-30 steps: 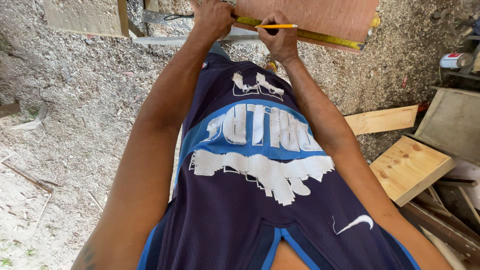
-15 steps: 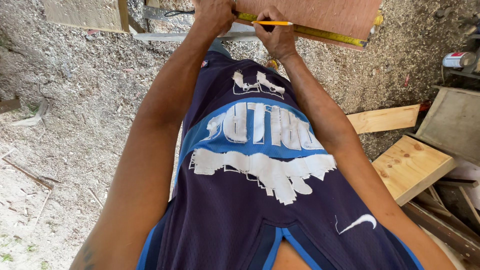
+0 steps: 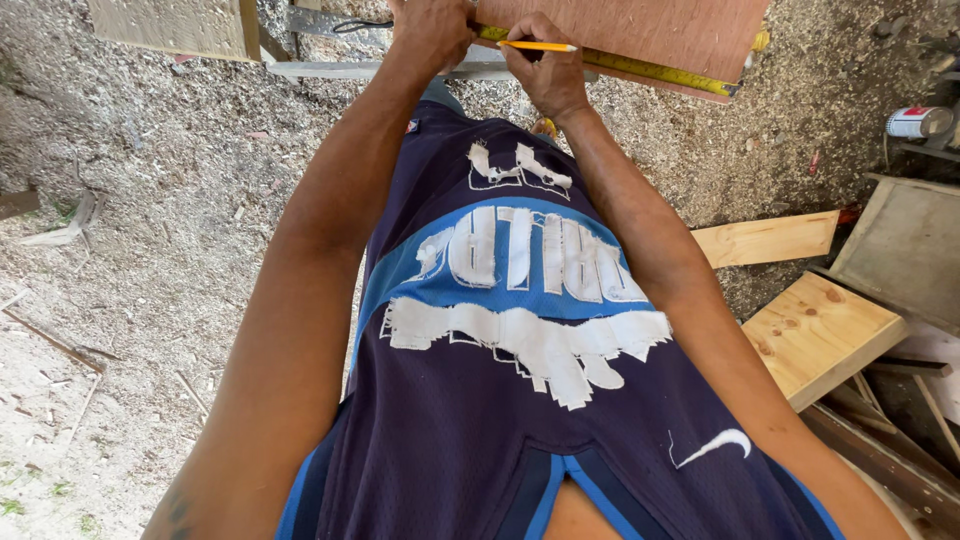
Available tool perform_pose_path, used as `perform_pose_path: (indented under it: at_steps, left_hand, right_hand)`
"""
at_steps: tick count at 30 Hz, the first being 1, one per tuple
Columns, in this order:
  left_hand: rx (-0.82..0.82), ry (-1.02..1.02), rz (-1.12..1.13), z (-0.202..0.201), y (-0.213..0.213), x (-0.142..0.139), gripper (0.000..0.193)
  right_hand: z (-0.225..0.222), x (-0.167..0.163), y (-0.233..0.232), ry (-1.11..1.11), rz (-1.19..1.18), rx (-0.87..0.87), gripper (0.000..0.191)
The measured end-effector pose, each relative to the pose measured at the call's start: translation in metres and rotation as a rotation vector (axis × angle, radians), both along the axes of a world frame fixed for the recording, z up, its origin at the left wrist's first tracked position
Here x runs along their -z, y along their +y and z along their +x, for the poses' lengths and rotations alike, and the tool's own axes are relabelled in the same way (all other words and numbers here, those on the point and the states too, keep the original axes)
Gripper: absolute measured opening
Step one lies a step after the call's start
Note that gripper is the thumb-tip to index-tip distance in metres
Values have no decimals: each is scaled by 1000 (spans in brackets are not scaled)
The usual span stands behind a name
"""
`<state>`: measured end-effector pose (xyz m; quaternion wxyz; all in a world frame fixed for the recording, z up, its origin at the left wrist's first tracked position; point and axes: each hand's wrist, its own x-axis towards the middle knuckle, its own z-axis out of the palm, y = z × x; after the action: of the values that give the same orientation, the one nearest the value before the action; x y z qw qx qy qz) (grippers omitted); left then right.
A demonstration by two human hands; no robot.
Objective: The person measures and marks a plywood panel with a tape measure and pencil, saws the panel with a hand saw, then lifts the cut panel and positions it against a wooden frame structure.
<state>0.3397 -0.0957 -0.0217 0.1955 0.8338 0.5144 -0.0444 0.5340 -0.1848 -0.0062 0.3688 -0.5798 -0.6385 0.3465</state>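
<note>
Head view looks down the person's torso to a reddish-brown board (image 3: 650,30) at the top edge; one yellow tape measure (image 3: 640,68) lies along its near edge, long axis running left to right and dipping slightly rightward; the left hand (image 3: 432,30) is closed over the tape's left end, pinning it to the board; the right hand (image 3: 545,70), just beside it, pinches one yellow pencil (image 3: 538,46), tip pointing left toward the left hand; three pale wood offcuts (image 3: 815,335) lie on the sawdust ground at right.
</note>
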Motion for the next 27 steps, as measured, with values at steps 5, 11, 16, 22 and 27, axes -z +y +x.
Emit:
perform_pose_path:
  at_steps: [5, 11, 16, 22, 27]
  left_hand:
    - [-11, -39, -9, 0, -2, 1, 15]
    - [-15, 5, 2, 2, -1, 7, 16]
    - [-6, 22, -14, 2, 0, 8, 16]
    - [-19, -43, -7, 0, -1, 5, 17]
    - [-10, -37, -53, -1, 1, 3, 18]
  right_hand:
    - [0, 2, 0, 17, 12, -18, 17]
    - [1, 1, -1, -25, 16, -32, 18]
    - [0, 0, -1, -25, 8, -24, 18]
    - [-2, -2, -1, -12, -5, 10, 17]
    - [-2, -3, 2, -14, 11, 6, 16]
